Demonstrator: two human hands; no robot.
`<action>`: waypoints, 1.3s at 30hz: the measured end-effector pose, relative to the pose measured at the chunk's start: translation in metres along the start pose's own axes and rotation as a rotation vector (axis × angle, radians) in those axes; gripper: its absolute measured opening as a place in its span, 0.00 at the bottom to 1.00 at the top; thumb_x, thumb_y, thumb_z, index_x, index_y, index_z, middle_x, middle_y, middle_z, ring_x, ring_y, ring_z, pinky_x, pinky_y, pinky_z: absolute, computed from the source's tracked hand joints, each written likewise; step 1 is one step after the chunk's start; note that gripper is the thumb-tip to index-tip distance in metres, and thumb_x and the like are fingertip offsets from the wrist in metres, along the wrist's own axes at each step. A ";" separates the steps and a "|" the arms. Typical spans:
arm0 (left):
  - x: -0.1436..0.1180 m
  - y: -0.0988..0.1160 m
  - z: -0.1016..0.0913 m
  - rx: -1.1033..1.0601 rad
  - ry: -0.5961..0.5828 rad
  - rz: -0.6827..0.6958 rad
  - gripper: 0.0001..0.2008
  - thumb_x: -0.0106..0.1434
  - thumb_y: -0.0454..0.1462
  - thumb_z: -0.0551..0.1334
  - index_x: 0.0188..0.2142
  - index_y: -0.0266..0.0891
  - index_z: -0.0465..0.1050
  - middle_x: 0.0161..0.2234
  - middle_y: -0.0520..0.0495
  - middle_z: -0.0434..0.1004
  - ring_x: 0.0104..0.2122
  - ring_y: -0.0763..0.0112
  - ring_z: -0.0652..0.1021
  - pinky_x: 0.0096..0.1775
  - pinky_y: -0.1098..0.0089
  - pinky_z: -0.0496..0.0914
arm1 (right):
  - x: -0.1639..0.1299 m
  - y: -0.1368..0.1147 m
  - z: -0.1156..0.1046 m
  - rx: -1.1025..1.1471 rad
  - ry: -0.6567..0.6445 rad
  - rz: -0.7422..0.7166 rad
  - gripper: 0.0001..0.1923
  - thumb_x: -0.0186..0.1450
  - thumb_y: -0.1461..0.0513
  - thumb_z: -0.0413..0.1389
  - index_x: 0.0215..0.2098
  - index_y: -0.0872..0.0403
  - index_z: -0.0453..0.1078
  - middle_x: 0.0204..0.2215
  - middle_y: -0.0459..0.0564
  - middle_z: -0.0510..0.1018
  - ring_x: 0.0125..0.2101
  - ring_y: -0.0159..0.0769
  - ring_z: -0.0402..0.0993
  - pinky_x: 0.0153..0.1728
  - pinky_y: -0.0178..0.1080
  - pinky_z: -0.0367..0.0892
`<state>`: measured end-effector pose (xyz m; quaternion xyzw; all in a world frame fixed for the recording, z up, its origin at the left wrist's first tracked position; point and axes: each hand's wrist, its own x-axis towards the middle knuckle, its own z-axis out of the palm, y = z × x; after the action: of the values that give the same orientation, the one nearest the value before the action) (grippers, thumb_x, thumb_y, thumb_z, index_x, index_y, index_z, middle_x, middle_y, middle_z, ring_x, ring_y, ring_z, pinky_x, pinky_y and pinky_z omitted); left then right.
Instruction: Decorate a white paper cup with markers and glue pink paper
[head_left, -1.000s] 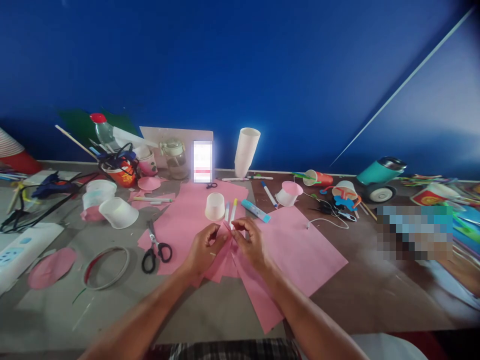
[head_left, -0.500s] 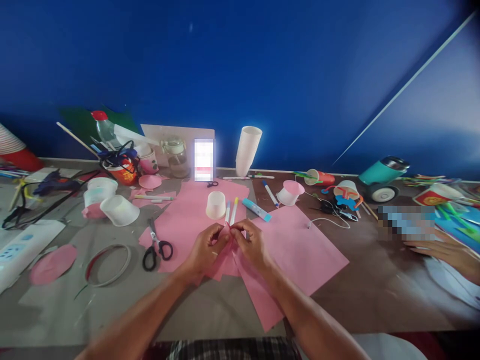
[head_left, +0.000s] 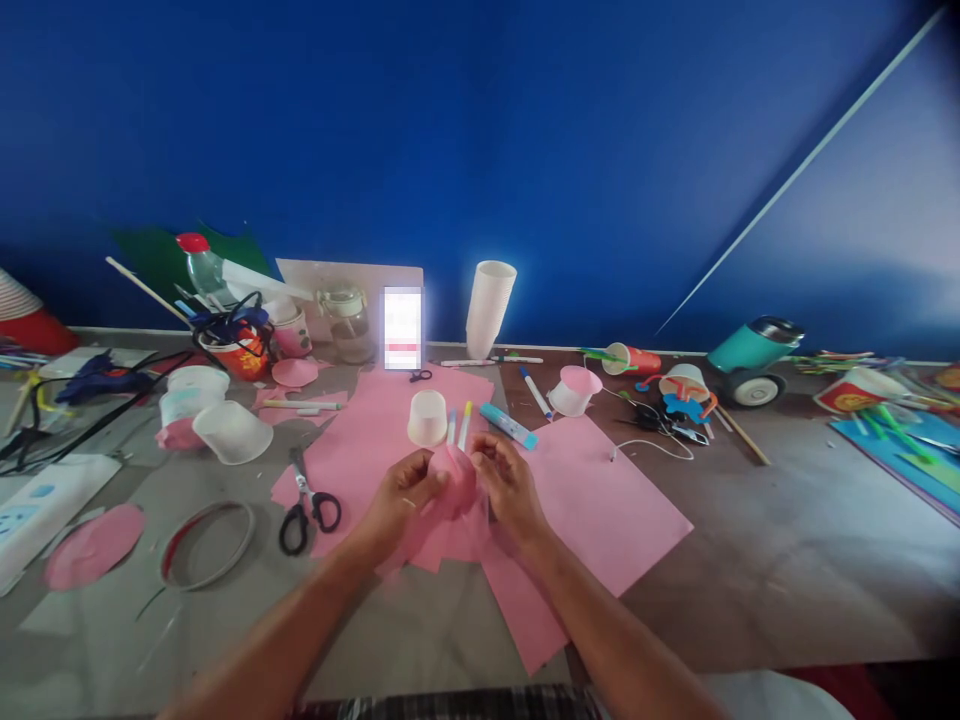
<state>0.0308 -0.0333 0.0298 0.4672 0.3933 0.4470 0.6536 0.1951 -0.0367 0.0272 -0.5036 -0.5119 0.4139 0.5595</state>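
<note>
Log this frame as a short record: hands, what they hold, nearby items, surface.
left hand: grips pink paper piece from its left side
right hand: pinches the same piece from the right
nearby: upturned white cup, two markers, glue stick, black scissors
underneath: pink paper sheets
surface: cluttered table

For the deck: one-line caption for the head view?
Left hand and right hand hold a piece of pink paper over pink sheets, near scissors and a white cup.
</note>
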 end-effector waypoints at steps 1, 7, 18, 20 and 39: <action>0.000 0.001 0.000 -0.092 -0.020 -0.024 0.14 0.56 0.44 0.69 0.28 0.37 0.69 0.23 0.54 0.67 0.24 0.75 0.67 0.29 0.72 0.63 | 0.001 0.000 -0.001 0.031 -0.019 0.035 0.14 0.60 0.51 0.61 0.38 0.51 0.74 0.36 0.50 0.77 0.38 0.42 0.71 0.43 0.44 0.66; 0.002 0.006 -0.002 -0.369 0.005 -0.058 0.11 0.51 0.39 0.73 0.29 0.38 0.74 0.28 0.52 0.76 0.30 0.72 0.74 0.36 0.71 0.68 | 0.003 0.001 0.000 0.258 -0.039 0.201 0.18 0.56 0.51 0.64 0.40 0.51 0.75 0.36 0.49 0.77 0.37 0.40 0.73 0.41 0.42 0.68; 0.002 -0.002 -0.009 -0.123 0.004 0.071 0.27 0.56 0.41 0.70 0.53 0.44 0.65 0.42 0.45 0.76 0.40 0.65 0.77 0.42 0.66 0.73 | 0.003 -0.005 0.002 0.573 -0.111 0.416 0.19 0.48 0.59 0.70 0.38 0.50 0.76 0.24 0.42 0.70 0.25 0.30 0.66 0.28 0.34 0.63; 0.001 -0.007 -0.011 0.059 0.015 0.180 0.34 0.54 0.42 0.71 0.58 0.44 0.60 0.49 0.41 0.72 0.47 0.59 0.76 0.47 0.61 0.72 | 0.005 -0.004 0.002 0.595 -0.095 0.420 0.20 0.46 0.59 0.70 0.37 0.51 0.76 0.23 0.41 0.69 0.24 0.29 0.65 0.27 0.33 0.63; -0.001 -0.008 -0.008 0.563 0.000 0.212 0.26 0.60 0.46 0.64 0.56 0.37 0.71 0.55 0.36 0.73 0.54 0.49 0.73 0.55 0.53 0.67 | 0.001 0.006 0.006 0.570 -0.125 0.289 0.20 0.49 0.59 0.70 0.39 0.51 0.76 0.26 0.43 0.75 0.26 0.30 0.69 0.29 0.33 0.66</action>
<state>0.0251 -0.0337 0.0205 0.6683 0.4509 0.3861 0.4483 0.1894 -0.0340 0.0211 -0.3677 -0.3320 0.6458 0.5810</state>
